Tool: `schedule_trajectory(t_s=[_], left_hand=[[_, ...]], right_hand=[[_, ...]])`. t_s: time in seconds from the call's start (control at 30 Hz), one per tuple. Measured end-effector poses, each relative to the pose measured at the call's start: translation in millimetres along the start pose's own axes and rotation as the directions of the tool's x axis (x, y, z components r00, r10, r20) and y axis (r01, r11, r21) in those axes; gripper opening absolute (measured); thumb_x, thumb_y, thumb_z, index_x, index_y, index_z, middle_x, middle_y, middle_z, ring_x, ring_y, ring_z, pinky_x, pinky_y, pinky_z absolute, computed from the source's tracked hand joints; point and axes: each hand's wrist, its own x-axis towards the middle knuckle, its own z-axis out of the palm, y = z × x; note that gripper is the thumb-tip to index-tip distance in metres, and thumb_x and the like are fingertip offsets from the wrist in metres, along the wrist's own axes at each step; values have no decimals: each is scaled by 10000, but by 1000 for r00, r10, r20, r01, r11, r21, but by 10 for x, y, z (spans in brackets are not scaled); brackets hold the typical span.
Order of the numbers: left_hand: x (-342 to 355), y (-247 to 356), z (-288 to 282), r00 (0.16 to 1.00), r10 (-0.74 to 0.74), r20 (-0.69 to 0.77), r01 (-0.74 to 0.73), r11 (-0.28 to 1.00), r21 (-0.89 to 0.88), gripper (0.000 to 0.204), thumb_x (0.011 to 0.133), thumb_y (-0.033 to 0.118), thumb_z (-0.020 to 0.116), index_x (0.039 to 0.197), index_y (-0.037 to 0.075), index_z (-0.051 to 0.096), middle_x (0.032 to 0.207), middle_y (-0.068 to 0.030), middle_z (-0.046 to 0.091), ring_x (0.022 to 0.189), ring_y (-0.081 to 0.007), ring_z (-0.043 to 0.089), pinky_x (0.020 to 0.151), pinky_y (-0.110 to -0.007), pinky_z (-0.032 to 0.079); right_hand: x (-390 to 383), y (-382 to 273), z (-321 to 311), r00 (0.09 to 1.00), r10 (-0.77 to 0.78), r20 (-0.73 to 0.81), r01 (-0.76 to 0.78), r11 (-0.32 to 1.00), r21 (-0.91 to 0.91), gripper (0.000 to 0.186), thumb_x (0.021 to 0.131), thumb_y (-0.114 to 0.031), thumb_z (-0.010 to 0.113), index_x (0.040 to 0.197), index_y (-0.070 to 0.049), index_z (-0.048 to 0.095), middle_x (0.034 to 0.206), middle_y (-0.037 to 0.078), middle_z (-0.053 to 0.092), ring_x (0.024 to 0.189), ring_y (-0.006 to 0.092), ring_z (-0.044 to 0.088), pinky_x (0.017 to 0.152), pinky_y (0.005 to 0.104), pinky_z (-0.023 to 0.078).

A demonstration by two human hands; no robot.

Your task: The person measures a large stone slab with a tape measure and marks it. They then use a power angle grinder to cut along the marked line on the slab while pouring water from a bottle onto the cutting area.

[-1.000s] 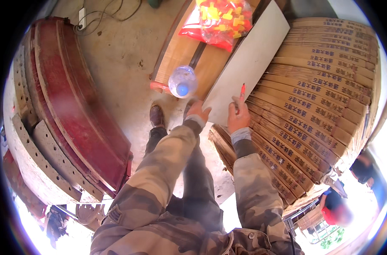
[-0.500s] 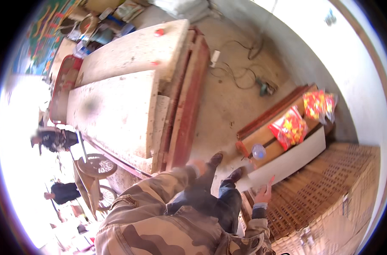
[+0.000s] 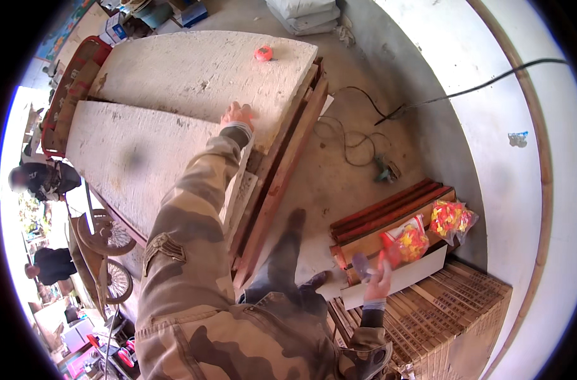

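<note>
The left hand (image 3: 238,115) lay at the upper middle of the frame, fingers bent down onto the pitted pale board (image 3: 174,66), close to where the nearer pale board (image 3: 130,145) met it. I could not make out whether anything was caught under those fingers. The right hand (image 3: 378,285), at the lower right, was loosely curled, with what looked like a slim red pen (image 3: 381,258) between its fingers, blurred against the plastic bag (image 3: 411,242) beyond.

The pitted board struck me as stiff and heavy, rough enough not to slide, perhaps crumbly at the corners; its long edges seemed the place for two hands. The pen was surely light and hard, a little slick, best pinched about its middle. A round red case (image 3: 263,53) on the same board looked compact enough for one palm.

Both boards rested over a dark red frame (image 3: 291,161). At the lower right, a smooth pale panel (image 3: 399,278), probably brittle, lay along a row of brown cartons (image 3: 440,316). A green power tool (image 3: 382,170) sat on the concrete floor (image 3: 339,196), right of centre, and a whitish wall (image 3: 440,69) filled the upper right.
</note>
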Motion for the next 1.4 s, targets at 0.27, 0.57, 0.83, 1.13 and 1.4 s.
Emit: schedule_trajectory(t_s=[0.27,0.57,0.83,1.13,1.4], left_hand=[[862,-297,472,925,57,376,-129,977,167,333,836,230,650,1148,124,601,1238,-157,508,1154,-372,552,924,-463,482],[181,473,-83,778,441,447,559,-162,-813,20,868,41,623,884,52,619,807,-37,643,665,-142,606,615,-263,500],[-1032,1266,-807,713,578,396,696,-518,-498,84,908,105,578,986,80,597,870,-73,639,770,-201,637,699,-331,524],[-1563,1621,-1109,735,554,391,652,-422,-630,57,916,107,570,948,64,590,880,-77,642,777,-191,626,704,-325,511],[-2298,2282,-1211,753,569,331,526,-219,-822,48,926,94,581,964,65,580,913,-72,649,805,-165,611,739,-313,490]], right_hand=[[425,-923,1199,978,-53,203,80,988,-130,351,916,-90,515,1257,-8,500,916,91,639,601,115,571,595,256,503],[1024,-2315,1700,944,-48,327,-26,975,220,245,958,-139,538,1148,15,539,834,77,637,684,98,589,625,240,501],[969,-3118,1333,907,-241,346,189,966,178,175,931,-82,562,1066,28,574,773,66,625,664,93,567,626,238,479],[724,-2817,711,895,-327,303,248,930,272,190,896,-72,598,1065,16,591,816,84,666,726,103,629,672,245,504],[474,-2552,8,821,-552,149,554,832,27,205,868,-147,674,1015,-38,580,805,157,649,723,294,672,630,326,515]])
